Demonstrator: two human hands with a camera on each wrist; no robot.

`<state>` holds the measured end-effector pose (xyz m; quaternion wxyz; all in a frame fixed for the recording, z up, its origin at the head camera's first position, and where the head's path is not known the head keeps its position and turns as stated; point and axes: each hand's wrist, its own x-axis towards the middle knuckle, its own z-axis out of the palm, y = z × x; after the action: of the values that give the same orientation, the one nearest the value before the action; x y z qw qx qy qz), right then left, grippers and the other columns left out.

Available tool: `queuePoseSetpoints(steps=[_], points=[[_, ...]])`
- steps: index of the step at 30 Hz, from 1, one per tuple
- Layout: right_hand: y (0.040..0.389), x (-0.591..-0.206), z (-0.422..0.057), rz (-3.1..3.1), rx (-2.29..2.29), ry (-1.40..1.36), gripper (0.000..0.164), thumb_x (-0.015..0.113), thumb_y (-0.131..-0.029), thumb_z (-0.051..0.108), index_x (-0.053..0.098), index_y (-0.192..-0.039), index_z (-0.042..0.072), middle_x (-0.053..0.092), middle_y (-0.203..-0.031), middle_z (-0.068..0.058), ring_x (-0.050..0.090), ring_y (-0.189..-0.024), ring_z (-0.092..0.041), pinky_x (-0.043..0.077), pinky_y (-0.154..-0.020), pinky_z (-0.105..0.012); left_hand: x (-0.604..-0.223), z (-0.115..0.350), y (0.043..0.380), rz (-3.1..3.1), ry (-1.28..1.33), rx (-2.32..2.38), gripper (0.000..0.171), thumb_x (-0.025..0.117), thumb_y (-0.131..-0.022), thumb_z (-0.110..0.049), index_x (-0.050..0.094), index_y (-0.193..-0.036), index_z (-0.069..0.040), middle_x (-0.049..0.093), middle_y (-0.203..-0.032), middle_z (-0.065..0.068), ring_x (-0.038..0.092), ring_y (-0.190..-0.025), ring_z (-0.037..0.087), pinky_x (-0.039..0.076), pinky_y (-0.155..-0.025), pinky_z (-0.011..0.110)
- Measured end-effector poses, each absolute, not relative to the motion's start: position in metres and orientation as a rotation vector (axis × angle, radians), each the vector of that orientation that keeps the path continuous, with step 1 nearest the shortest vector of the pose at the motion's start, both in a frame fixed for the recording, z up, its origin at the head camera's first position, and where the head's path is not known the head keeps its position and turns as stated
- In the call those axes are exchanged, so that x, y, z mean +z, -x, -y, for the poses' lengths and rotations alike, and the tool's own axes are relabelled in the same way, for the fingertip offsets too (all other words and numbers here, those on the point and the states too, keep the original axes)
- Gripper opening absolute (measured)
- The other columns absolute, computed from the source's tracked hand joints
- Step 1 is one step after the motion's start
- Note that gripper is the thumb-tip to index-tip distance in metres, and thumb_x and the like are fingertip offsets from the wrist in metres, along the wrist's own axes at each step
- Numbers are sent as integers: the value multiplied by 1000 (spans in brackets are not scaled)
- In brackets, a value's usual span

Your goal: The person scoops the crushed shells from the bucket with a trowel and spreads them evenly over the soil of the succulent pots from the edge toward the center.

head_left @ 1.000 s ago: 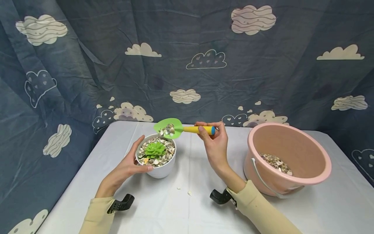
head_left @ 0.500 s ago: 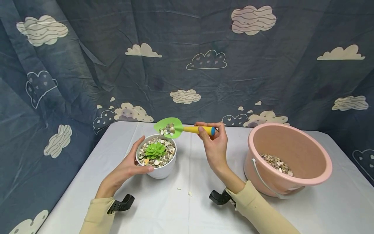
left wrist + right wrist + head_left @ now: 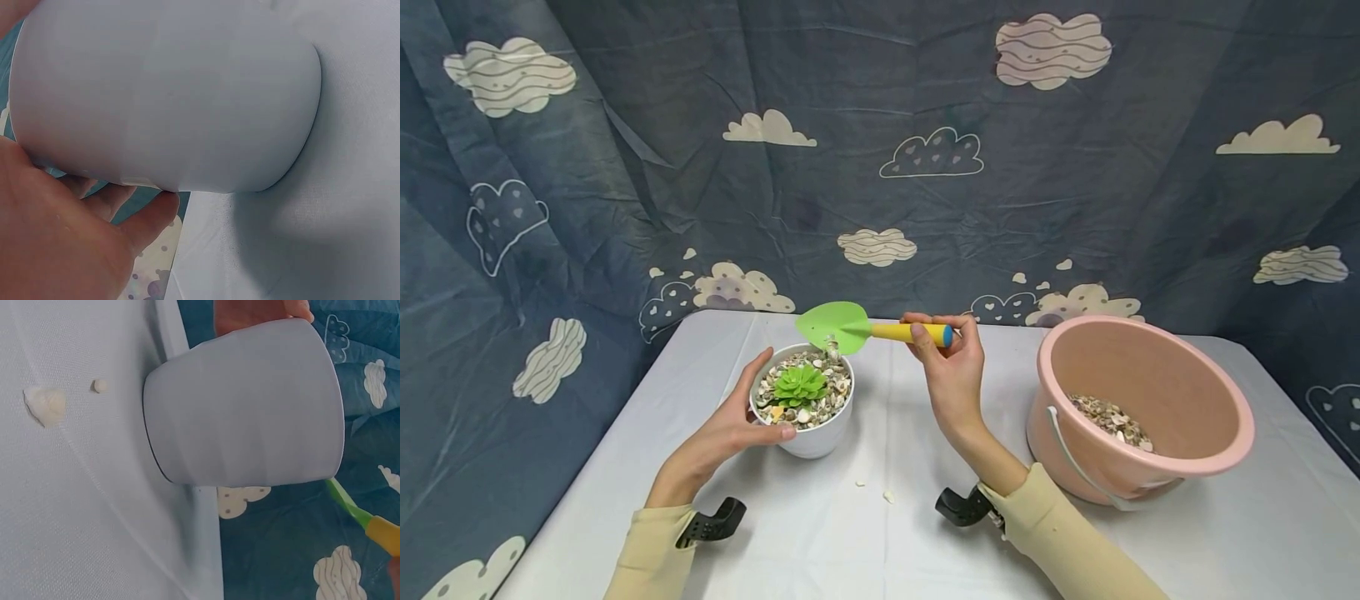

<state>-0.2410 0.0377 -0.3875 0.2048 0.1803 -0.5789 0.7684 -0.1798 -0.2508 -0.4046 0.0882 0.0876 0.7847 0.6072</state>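
A white plant pot (image 3: 815, 439) stands on the table, filled with small shells and pebbles (image 3: 816, 407) around a green succulent (image 3: 800, 385). My left hand (image 3: 718, 433) holds it from the left, thumb at the front and fingers behind; in the left wrist view the fingertips touch the wall of the pot (image 3: 175, 100). With thumb and fingers my right hand (image 3: 955, 375) pinches the yellow handle of a toy trowel (image 3: 891, 332). The trowel's green blade tilts over the pot's far right rim, and a few shells slide off its lower edge.
At the right stands a pink bucket (image 3: 1052, 442) with shells (image 3: 1112, 419) in its bottom and a white bail handle (image 3: 1075, 462). Two shell bits (image 3: 888, 497) lie on the white tablecloth (image 3: 917, 550). A dark cloud-print curtain (image 3: 812, 200) hangs behind.
The small heap of shells has left the trowel blade and dropped toward the pot's far right side. The blade is tipped more toward me. Both hands stay in nearly the same place.
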Motion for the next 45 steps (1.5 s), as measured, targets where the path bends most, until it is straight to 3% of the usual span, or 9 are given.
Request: queuePoseSetpoints(steps=[8,15,23,31,38,45], points=[[241,-388,-39,1585,2233,-443,39,68,-93,15,42,-116,-4,67,-115,-21,65,-109,-31,53,-88,-37,-405,251,181,-2317,-274,1824,108,81,-79,-23,9,-158,-35,-6,-163,6,-1,-146,32,11,-111,66],[237,-388,-43,1589,2245,-478,39,67,-93,12,41,-116,-5,66,-116,-22,64,-109,-32,52,-89,-38,-405,253,180,-2199,-334,1914,108,78,-79,-15,6,-159,-29,-5,-162,11,9,-145,39,17,-111,58],[234,-390,-49,1602,2216,-557,32,63,-96,8,42,-116,-5,64,-118,-23,62,-112,-33,51,-90,-39,-405,250,180,-2255,-302,1908,110,81,-78,-16,8,-158,-32,-6,-163,7,1,-147,36,10,-112,62],[234,-393,-55,1589,2175,-682,22,58,-98,3,44,-114,-3,64,-119,-23,61,-113,-36,50,-91,-41,-407,250,182,-2264,-265,1898,112,83,-75,-15,10,-158,-31,5,-161,13,18,-143,38,23,-110,54],[234,-395,-58,1586,2186,-703,24,56,-99,3,41,-115,-6,62,-121,-26,61,-114,-36,50,-92,-41,-408,249,184,-2207,-284,1936,112,82,-76,-13,8,-158,-29,12,-158,17,28,-139,38,30,-108,48],[232,-388,-53,1515,2385,-394,35,66,-95,13,44,-116,-4,66,-117,-21,62,-113,-35,51,-89,-39,-409,250,184,-2203,-290,1948,113,82,-75,-12,7,-158,-27,14,-157,17,30,-138,38,31,-107,48]])
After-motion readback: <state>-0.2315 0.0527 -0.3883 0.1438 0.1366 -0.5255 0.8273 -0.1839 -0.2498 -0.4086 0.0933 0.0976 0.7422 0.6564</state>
